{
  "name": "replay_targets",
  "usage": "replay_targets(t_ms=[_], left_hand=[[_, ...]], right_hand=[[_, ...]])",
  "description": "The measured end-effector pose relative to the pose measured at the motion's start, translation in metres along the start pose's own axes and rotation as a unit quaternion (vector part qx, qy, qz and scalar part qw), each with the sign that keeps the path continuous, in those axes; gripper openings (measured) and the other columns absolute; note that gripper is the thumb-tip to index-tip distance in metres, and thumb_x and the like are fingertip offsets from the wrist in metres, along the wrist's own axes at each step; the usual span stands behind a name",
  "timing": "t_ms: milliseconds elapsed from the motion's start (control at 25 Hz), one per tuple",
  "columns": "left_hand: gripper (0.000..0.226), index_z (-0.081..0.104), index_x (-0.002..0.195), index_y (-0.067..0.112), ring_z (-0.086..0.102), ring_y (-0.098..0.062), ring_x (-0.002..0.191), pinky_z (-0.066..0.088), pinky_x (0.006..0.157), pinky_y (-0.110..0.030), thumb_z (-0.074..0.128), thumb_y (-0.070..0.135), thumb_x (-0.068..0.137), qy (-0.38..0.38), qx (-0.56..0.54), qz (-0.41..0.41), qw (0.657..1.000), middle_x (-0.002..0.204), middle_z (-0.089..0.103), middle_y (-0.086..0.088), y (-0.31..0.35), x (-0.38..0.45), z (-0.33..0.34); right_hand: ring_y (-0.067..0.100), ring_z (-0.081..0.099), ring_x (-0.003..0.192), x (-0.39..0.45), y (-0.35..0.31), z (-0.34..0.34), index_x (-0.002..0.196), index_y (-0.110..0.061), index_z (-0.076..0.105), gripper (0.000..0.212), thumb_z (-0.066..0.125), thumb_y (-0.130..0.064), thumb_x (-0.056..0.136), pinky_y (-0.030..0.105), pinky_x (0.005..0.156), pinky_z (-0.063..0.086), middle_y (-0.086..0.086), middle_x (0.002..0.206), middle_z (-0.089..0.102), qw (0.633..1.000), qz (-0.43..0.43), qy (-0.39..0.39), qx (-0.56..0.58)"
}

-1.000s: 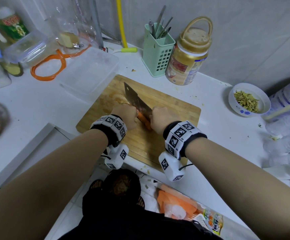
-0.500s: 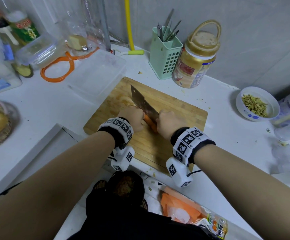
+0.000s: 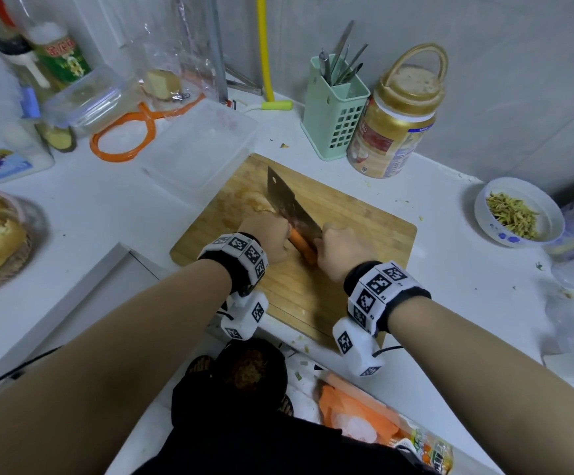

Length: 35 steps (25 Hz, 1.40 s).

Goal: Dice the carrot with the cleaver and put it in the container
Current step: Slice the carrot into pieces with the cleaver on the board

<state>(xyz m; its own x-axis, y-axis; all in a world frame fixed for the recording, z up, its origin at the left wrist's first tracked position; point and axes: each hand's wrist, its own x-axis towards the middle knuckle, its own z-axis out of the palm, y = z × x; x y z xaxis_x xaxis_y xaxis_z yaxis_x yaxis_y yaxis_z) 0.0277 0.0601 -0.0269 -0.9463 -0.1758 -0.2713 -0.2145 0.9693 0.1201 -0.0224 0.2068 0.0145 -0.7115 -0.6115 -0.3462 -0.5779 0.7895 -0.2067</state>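
Both hands work the cutting board (image 3: 364,234): left hand (image 3: 268,236) curls over the carrot (image 3: 301,243), apparently steadying it; right hand (image 3: 338,248) clenches the cleaver (image 3: 287,204) handle, blade across it.

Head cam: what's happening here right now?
A person is cutting a carrot on a wooden cutting board. The right hand grips the cleaver, its blade over the carrot; the left hand holds the carrot down. The clear container sits just beyond the board, no carrot visible inside.
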Motion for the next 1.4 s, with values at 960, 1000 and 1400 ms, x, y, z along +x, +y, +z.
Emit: replay_targets(t_ms=[960,1000,1400], left_hand=[[0.032,0.034,0.058,0.016,0.040,-0.019,0.054,0.038,0.053,-0.028,0.055,0.011,0.081,-0.010,0.030,-0.019,0.999,0.060,0.042,-0.002,0.005,-0.004,-0.002],[0.032,0.033,0.057,0.016,0.038,-0.018,0.052,0.037,0.052,-0.027,0.055,0.010,0.080,-0.012,0.034,-0.018,0.999,0.059,0.040,-0.001,0.006,-0.004,-0.003],[0.031,0.034,0.058,0.015,0.039,-0.018,0.054,0.039,0.052,-0.027,0.054,0.013,0.082,-0.026,0.058,-0.040,0.997,0.062,0.043,-0.003,0.012,-0.003,-0.007]], right_hand=[[0.013,0.043,0.058,0.017,-0.009,-0.010,0.085,-0.013,0.045,0.018,0.044,-0.022,0.101,0.025,0.048,0.031,0.001,0.070,0.045,0.999,0.007,-0.043,0.014],[0.014,0.045,0.060,0.017,-0.006,-0.013,0.086,-0.013,0.045,0.018,0.043,-0.023,0.101,0.026,0.050,0.033,0.002,0.072,0.047,0.999,0.008,-0.049,0.015],[0.023,0.056,0.076,-0.011,0.018,-0.006,0.106,-0.010,0.054,0.022,0.041,-0.027,0.101,0.030,0.062,0.042,0.004,0.082,0.053,0.999,0.006,-0.053,0.005]])
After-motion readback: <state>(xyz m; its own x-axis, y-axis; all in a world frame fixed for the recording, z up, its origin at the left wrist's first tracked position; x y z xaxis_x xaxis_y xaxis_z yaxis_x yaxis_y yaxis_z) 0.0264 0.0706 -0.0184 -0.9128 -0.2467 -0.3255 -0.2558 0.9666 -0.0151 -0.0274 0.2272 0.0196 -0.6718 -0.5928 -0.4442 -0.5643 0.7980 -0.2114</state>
